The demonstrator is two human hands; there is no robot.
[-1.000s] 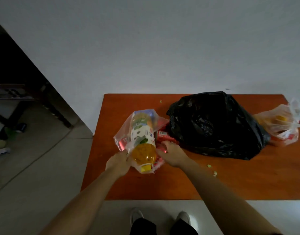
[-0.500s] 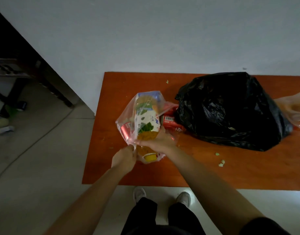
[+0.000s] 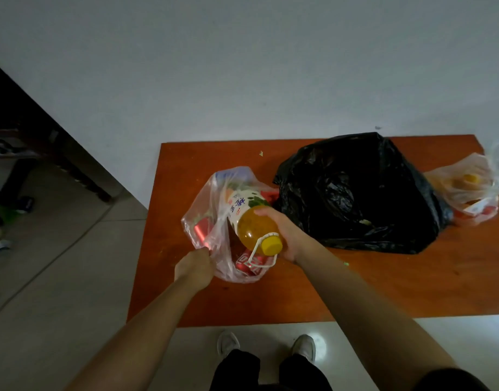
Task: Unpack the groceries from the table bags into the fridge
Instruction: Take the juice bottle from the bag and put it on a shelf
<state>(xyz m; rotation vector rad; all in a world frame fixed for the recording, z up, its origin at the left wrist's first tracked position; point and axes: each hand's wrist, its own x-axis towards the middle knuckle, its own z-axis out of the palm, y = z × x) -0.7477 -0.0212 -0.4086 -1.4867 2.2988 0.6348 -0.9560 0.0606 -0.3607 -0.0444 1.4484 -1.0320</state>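
Note:
A clear plastic bag [image 3: 211,210] lies on the orange-brown table [image 3: 355,286] at its left side. My right hand [image 3: 285,235] grips a large bottle of amber liquid [image 3: 254,221] with a yellow cap and white carry handle; its cap end sticks out of the bag toward me. My left hand [image 3: 193,266] pinches the bag's near edge. Red cans [image 3: 248,263] lie inside the bag under the bottle.
A big black bag [image 3: 361,190] sits in the middle of the table, touching the clear bag. A second clear bag [image 3: 474,190] with orange and red items lies at the right edge. White wall behind; dark furniture [image 3: 31,142] and tiled floor to the left.
My right hand has taken hold of the bottle and drawn its cap end out of the bag toward me. My left hand still holds the bag's edge.

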